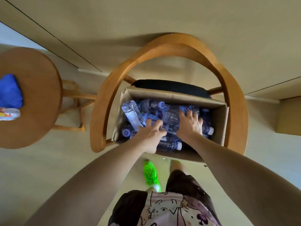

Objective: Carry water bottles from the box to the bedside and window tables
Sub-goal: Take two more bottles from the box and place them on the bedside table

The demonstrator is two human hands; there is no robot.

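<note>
An open cardboard box sits on the black seat of a wooden armchair. It holds several clear water bottles with purple labels and pale caps, lying in a heap. One bottle leans up at the box's left side. Both my hands reach down into the box. My left hand lies on the heap near that leaning bottle, fingers spread and curled over the bottles. My right hand rests flat on the bottles in the middle, fingers apart. Neither hand is closed around a bottle.
A round wooden side table stands to the left, bearing a blue object and a wrapped packet at its left edge. The chair's curved armrest rings the box. My green shoe is on the beige floor below.
</note>
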